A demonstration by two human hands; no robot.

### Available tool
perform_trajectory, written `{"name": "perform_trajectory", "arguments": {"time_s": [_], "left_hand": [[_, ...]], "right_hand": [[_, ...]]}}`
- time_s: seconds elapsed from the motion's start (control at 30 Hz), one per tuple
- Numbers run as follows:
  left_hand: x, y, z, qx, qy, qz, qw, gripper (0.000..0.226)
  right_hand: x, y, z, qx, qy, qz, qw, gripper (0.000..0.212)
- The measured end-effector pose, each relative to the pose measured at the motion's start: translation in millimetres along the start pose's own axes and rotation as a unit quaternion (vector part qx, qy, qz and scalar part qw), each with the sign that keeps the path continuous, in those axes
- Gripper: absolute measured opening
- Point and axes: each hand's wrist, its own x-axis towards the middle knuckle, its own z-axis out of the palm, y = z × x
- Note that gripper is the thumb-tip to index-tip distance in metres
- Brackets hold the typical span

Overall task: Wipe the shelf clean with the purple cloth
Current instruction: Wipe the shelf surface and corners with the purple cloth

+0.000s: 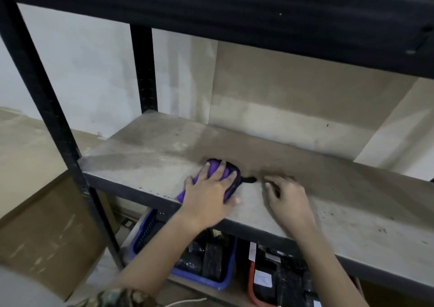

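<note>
Obs., near to far.

Below the work level: blue basket (141, 234) and a red-edged bin (252, 283), both holding dark wrapped items. Cardboard (47, 224) leans at lower left. Not part of the job.

Left hand (209, 196): palm down on the cloth (217, 169), fingers spread and fairly straight across it, thumb at the cloth's right edge. Reads as pressing, not gripping. The cloth is bunched, purple with a dark rim, sitting on the shelf (145, 156) close to the front edge, left of centre. A purple corner sticks out under the wrist, at the lip.

Right hand (287, 197): just beside the cloth, not touching it. Fingers curled, tips down on the board. Holds nothing that I can see; blur at the fingertips, so small debris under them cannot be ruled out. A small dark thing (250, 179) lies between cloth and right hand; cannot tell what it is.

Board condition: dark specks along the front edge by the left hand, more specks and smudges at right front (382, 230). Dusty pale streaks over the left part, browner band toward the back.

Judgement: wiping is underway but early to middle. Right half and back strip look untreated; front-edge specks remain.

Behind: white wall (94, 71), brown panel (293, 90), black upright (143, 71).
</note>
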Motion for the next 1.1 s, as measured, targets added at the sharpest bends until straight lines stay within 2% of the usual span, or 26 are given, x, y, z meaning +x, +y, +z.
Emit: {"name": "perform_trajectory", "arguments": {"time_s": [0.3, 0.5, 0.6, 0.67, 0.73, 0.8, 0.87, 0.97, 1.03, 1.1], "left_hand": [[14, -32, -1, -0.037, 0.007, -0.045, 0.998, 0.056], [18, -133, -22, -0.034, 0.062, -0.137, 0.988, 0.051], [15, -185, -34, 0.003, 0.103, -0.218, 0.970, 0.050], [17, -196, -42, -0.015, 0.143, -0.238, 0.961, 0.050], [23, -186, -46, -0.037, 0.238, -0.194, 0.951, 0.050], [31, -153, -49, -0.058, 0.313, -0.084, 0.944, 0.050], [44, -104, -38, -0.072, 0.285, 0.000, 0.956, 0.055], [67, -37, -5, -0.042, 0.130, 0.053, 0.989, 0.059], [78, -17, 11, 0.028, 0.057, 0.064, 0.996, 0.051], [87, -18, 11, 0.025, 0.032, 0.054, 0.998, 0.046]], "right_hand": [[0, -3, 0, -0.006, -0.066, -0.006, 0.998, 0.030], [2, -15, 3, -0.002, -0.104, -0.032, 0.994, 0.036], [3, -14, 4, 0.011, -0.105, -0.028, 0.994, 0.038], [5, -12, 3, 0.017, -0.106, -0.024, 0.994, 0.039], [5, -12, 4, 0.014, -0.111, -0.021, 0.994, 0.040], [5, -14, 4, 0.011, -0.112, -0.015, 0.994, 0.041], [4, -16, 4, 0.005, -0.112, -0.012, 0.994, 0.040], [3, -16, 4, -0.001, -0.106, -0.015, 0.994, 0.039], [3, -15, 4, -0.002, -0.108, -0.010, 0.994, 0.039], [4, -14, 4, -0.003, -0.107, -0.009, 0.994, 0.039]]}}
